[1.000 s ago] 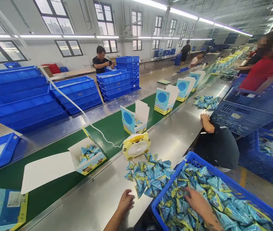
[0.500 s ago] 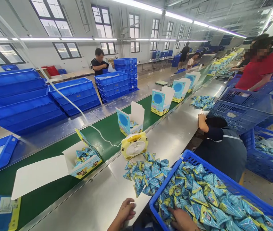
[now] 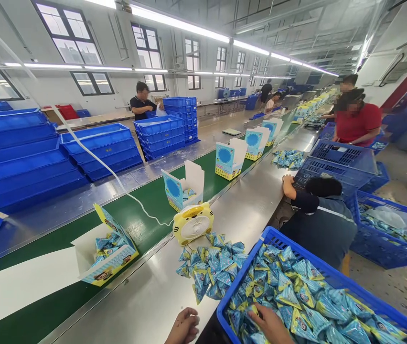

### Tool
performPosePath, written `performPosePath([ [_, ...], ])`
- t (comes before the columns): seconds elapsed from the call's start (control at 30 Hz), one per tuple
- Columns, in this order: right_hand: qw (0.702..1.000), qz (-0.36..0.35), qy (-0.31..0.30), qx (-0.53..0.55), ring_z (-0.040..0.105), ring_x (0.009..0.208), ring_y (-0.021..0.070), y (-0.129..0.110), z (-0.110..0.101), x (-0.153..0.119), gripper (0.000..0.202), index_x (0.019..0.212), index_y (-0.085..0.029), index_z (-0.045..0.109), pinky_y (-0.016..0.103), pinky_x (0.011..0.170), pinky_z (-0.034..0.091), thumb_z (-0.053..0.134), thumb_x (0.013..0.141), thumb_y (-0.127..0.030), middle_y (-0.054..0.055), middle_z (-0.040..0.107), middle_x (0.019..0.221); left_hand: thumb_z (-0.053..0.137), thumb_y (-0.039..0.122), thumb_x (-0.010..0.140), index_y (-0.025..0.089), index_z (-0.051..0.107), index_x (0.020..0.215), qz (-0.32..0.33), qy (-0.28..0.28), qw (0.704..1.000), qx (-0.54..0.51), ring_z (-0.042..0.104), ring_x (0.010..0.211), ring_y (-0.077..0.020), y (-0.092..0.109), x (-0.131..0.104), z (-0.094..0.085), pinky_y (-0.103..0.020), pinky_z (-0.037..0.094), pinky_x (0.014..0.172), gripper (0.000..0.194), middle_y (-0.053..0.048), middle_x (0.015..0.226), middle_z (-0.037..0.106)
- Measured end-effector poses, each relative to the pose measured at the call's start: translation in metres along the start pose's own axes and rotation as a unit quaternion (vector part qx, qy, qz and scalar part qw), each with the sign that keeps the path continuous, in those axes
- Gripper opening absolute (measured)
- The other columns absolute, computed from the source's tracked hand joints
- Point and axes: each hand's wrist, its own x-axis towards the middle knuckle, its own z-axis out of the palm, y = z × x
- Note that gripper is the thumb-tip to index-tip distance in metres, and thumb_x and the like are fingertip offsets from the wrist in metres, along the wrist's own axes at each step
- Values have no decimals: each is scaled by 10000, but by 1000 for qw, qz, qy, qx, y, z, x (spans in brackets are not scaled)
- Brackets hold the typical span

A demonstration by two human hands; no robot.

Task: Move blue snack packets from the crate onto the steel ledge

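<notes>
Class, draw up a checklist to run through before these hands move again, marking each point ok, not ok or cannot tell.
1. Blue basket stocked with packets: ok.
2. Right hand among the basket's packets: ok.
3. Right hand's grip secure: cannot tell, fingers partly hidden.
4. Box left of the fan open: ok, packets visible inside.
5. All packets contained: not ok, loose pile on metal table.

We see a bare left hand [image 3: 185, 326] with a few small dark specks [image 3: 178, 321] on its back — too tiny for us to identify — and a bare right hand [image 3: 271, 326]. The view's lower edge cuts both off near the wrist, so any sleeves are hidden.
</notes>
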Motion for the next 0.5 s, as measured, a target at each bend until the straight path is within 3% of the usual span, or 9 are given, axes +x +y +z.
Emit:
performPosePath([
  [0.1,997,38,53,48,787,870,354,-10,-14,5,635,1202,-270,791,526,873,601,491,894,-737,56,839,790,913,446,529,223,661,823,44,0,998,38,555,551,-88,21,-12,10,-219,258,525,447,17,687,643],
  [0.2,983,60,123,126,685,661,298,-43,-23,3,751,1371,-210,694,479,717,577,455,916,-759,-16,684,584,884,520,670,217,728,972,88,-67,992,62,671,711,-125,50,-40,38,-235,418,608,456,6,791,688],
  [0.3,948,15,190,255,766,888,307,-97,-14,-5,691,1281,-190,744,458,842,628,623,859,-723,64,843,855,936,498,658,276,717,1251,68,-219,973,27,761,914,-190,73,-69,79,-277,556,697,670,-27,1045,748],
  [0.37,940,-21,187,285,781,1071,328,-132,0,-10,654,1220,-195,778,458,964,634,676,829,-709,128,879,1142,988,433,595,323,629,1418,36,-296,954,-24,777,881,-196,79,-80,105,-309,608,705,904,-30,1089,763],
  [0.43,946,-32,158,282,783,1077,324,-157,13,-11,673,1243,-203,773,455,961,632,674,825,-721,141,868,1235,995,376,582,307,574,1476,26,-311,947,-73,750,732,-163,79,-82,123,-302,611,653,991,-17,960,777],
  [0.5,942,-17,142,305,777,955,286,-167,21,-9,706,1289,-195,745,429,860,630,663,834,-729,129,878,1194,973,323,596,261,577,1456,33,-293,950,-105,721,633,-145,75,-79,130,-274,585,584,949,-15,860,779],
])
